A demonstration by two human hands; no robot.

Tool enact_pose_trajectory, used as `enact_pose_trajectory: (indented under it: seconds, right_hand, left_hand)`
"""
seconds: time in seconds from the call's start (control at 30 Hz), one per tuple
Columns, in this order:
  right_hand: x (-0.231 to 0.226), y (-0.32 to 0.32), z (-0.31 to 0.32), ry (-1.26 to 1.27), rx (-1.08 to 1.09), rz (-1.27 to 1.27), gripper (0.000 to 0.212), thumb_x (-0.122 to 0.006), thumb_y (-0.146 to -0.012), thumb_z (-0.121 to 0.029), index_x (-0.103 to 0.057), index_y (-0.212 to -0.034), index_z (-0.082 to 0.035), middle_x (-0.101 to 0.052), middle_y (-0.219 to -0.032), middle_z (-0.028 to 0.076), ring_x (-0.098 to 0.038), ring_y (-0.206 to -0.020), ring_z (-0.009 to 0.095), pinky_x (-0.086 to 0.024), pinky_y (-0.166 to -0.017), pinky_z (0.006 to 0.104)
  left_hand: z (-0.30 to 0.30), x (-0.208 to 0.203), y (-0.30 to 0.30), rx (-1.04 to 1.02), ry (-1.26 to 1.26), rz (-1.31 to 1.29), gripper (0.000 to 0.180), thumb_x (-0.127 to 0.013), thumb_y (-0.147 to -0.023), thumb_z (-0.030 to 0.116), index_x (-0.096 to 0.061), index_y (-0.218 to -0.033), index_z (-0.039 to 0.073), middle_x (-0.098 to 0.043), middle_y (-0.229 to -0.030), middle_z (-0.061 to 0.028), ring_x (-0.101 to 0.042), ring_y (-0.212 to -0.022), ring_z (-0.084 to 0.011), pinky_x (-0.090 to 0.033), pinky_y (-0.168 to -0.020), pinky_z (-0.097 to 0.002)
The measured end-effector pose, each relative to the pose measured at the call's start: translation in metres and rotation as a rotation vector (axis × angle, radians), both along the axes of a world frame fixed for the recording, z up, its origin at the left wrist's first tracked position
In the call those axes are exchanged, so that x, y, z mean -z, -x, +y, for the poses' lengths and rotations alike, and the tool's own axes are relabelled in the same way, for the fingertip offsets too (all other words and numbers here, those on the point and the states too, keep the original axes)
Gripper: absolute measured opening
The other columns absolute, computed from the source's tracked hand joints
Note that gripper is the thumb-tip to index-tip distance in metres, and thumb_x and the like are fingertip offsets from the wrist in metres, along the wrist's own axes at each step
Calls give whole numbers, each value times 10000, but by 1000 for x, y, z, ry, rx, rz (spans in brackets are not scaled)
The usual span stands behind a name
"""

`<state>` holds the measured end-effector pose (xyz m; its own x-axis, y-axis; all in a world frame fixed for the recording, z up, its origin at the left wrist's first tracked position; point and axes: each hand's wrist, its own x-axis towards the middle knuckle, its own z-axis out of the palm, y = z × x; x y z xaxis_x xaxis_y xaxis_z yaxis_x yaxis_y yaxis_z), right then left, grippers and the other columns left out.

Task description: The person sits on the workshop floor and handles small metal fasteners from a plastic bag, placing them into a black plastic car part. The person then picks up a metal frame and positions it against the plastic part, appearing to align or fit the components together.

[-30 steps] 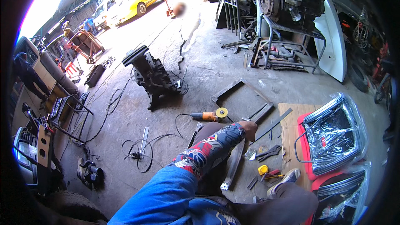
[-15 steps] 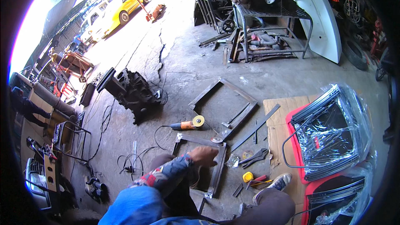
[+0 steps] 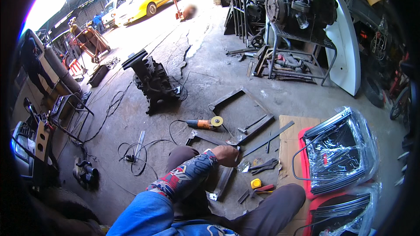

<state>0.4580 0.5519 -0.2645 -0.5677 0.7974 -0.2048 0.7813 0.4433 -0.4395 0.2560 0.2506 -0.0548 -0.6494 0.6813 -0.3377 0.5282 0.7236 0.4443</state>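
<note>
My left hand reaches across from the left in a printed sleeve. Its fingers curl closed at the far right corner of the nearer metal frame, close to a small bright piece; whether they grip anything is hidden. My right hand is out of sight. Beyond lies a second frame of steel bars, with a hammer inside it. An orange angle grinder with a yellowish disc rests on the floor left of that frame. Right of my hand are dark pliers and a yellow tape measure.
A long flat bar reaches onto a cardboard sheet. Red-edged, plastic-wrapped panels lie at the right. An engine block stands beyond, left of the frames. Cables trail over the floor. A loaded metal stand is at the back.
My left hand has moved away from me along the nearer frame's right bar to its far corner. The view has shifted, with the background now sitting lower and further right.
</note>
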Motion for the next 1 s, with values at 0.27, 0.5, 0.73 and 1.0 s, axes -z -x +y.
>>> enact_pose_trajectory:
  seconds: [0.27, 0.5, 0.73, 1.0]
  right_hand:
    - [-2, -47, 30, 98, 75, 117, 368, -624, -939, -340, -609, -1116, -18, -625, -1103, 119, -620, -928, 231, -510, -741, 355]
    - [-141, -81, 119, 208, 212, 1033, 363, -627, -943, -330, -601, -1130, -20, -620, -1118, 112, -616, -936, 220, -509, -740, 344]
    - [-305, 85, 72, 279, -526, 1009, 156, -572, -948, -96, -575, -1078, -9, -594, -990, 49, -588, -865, 126, -513, -747, 275]
    - [-195, 138, 21, 109, -1160, -252, 526, -748, -792, -365, -632, -1166, -14, -697, -1020, 184, -679, -969, 307, -531, -848, 390]
  left_hand:
    - [-4, -2, -14, 73, -138, 12, 415, -683, -806, 377, -652, -964, -6, -684, -958, -235, -676, -926, -384, -541, -796, -451]
    - [-40, -65, 22, 43, -219, 57, 425, -689, -809, 370, -656, -991, -12, -682, -908, -251, -677, -873, -392, -537, -758, -454]
    - [-33, -31, 44, -28, -94, 79, 449, -710, -823, 349, -651, -1078, -15, -691, -935, -252, -682, -904, -392, -541, -766, -455]
    - [-7, -15, 62, -25, -111, 39, 398, -660, -749, 340, -696, -871, -37, -686, -841, -239, -691, -808, -385, -552, -726, -431]
